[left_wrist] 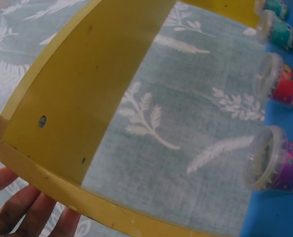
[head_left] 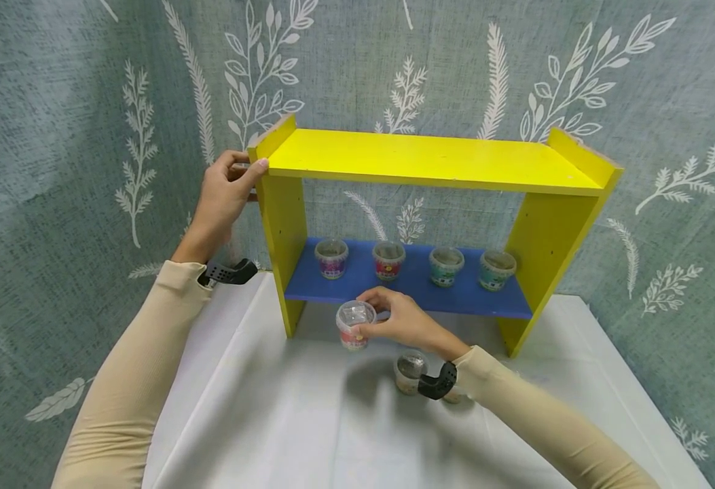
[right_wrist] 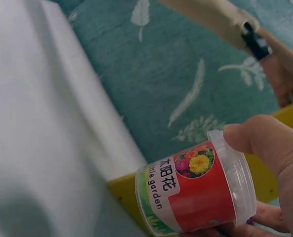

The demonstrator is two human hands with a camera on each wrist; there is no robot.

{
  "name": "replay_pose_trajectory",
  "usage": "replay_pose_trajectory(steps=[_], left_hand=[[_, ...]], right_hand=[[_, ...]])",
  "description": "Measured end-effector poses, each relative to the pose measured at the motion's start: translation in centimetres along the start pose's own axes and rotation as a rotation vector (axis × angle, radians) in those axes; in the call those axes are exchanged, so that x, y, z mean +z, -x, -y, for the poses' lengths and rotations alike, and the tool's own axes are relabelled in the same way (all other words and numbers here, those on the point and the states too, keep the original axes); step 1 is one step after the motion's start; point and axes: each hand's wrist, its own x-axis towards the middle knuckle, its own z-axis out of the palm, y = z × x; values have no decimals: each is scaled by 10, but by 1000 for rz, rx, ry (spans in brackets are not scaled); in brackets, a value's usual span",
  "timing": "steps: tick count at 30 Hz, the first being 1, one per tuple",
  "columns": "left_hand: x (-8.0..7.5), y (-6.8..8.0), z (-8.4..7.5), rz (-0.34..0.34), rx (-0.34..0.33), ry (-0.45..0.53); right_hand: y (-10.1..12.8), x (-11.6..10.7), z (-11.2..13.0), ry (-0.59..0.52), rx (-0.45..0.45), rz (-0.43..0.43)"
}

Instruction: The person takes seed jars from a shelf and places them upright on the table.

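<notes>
My right hand (head_left: 402,319) grips a small clear-lidded plastic tub (head_left: 354,333) by its rim, in front of the blue shelf board. In the right wrist view this tub (right_wrist: 188,190) has a red label with flowers and the words "little garden". My left hand (head_left: 223,193) holds the top left corner of the yellow shelf unit (head_left: 436,159), thumb at the front edge and fingers outside the side panel. On the blue board (head_left: 357,288) stand a purple tub (head_left: 332,261), a red tub (head_left: 388,261) and two green tubs, a nearer-middle one (head_left: 445,267) and a rightmost one (head_left: 496,272).
On the white-covered table (head_left: 271,414) below, a tub (head_left: 409,373) stands near my right wrist. Another tub (head_left: 453,394) is mostly hidden by the wrist strap (head_left: 438,382). Patterned grey-green fabric (head_left: 357,61) hangs behind and at both sides.
</notes>
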Motion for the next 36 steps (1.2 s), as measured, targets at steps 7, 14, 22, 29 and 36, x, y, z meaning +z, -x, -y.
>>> replay_pose_trajectory(steps=[7,14,22,29,36], left_hand=[[0,1,0,2,9,-2],[1,0,1,-4,11,11],[1,0,1,-8,6,9],[0,1,1,0,22,16],[1,1,0,3,20,13]], right_hand=[[-3,6,-19,82,21,-17],[-3,9,-34,101,81,-35],[-4,14,-50,136,98,-38],[-4,21,-57,141,83,-32],[-3,24,-59,151,85,-22]])
